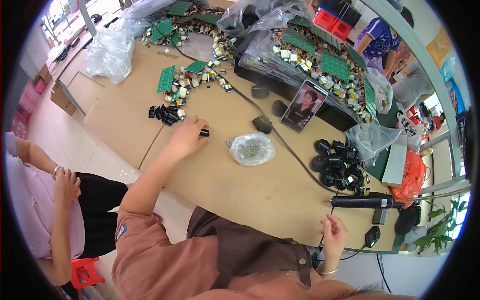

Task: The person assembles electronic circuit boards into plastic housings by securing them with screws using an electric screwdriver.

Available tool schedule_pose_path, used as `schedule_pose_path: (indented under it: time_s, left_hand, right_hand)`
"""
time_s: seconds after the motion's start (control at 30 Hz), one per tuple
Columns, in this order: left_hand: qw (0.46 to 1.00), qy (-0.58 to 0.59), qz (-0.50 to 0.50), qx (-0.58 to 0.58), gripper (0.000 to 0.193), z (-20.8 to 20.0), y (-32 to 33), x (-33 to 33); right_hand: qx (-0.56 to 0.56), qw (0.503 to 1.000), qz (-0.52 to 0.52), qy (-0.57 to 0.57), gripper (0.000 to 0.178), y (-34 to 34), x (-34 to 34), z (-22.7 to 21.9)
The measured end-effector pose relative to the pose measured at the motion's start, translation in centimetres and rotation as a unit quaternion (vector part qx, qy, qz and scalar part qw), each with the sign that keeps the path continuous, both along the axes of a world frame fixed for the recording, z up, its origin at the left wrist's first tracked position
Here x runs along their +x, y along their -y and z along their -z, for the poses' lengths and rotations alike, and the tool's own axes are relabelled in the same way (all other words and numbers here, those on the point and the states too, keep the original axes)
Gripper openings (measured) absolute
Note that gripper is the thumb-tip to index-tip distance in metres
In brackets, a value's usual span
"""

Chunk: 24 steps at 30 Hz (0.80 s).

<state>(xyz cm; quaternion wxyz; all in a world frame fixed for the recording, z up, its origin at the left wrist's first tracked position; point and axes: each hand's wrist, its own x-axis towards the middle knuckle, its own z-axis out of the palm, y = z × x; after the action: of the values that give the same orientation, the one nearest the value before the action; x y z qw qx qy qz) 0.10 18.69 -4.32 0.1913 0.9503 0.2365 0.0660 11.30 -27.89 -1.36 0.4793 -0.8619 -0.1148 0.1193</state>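
My left hand (187,136) reaches over the cardboard-covered table, its fingers closed on a small black cylindrical part (204,132). Just beyond it lies a small heap of black plastic parts (167,114). To the right of that hand is a see-through plastic bag of tiny metal pieces, perhaps screws (251,149). My right hand (334,234) hovers at the near right table edge, fingers loosely bent and apart, with nothing visible in them. Nearest to it lies a black pen-shaped electric screwdriver (362,201), its tip pointing left.
Black round assemblies with wires (342,165) are heaped at the right. A phone (304,106) leans upright against stacked trays (280,75). Green circuit boards (166,79) with wired parts lie at the back. A black cable (287,145) crosses the table. A person (45,200) stands at the left.
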Motion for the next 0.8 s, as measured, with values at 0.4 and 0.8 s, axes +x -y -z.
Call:
schedule_pose_path:
  time_s: [0.4, 0.8]
  left_hand:
    - [0.99, 0.138, 0.006, -0.019, 0.036, -2.3, -0.6, -0.9]
    - [0.93, 0.282, -0.236, 0.009, 0.026, 0.9, -13.0, -2.5]
  right_hand:
    - [-0.165, 0.79, -0.454, 0.378, 0.034, -27.3, 12.6, 2.5]
    - [-0.063, 0.791, -0.405, 0.453, 0.039, -22.4, 6.6, -4.4]
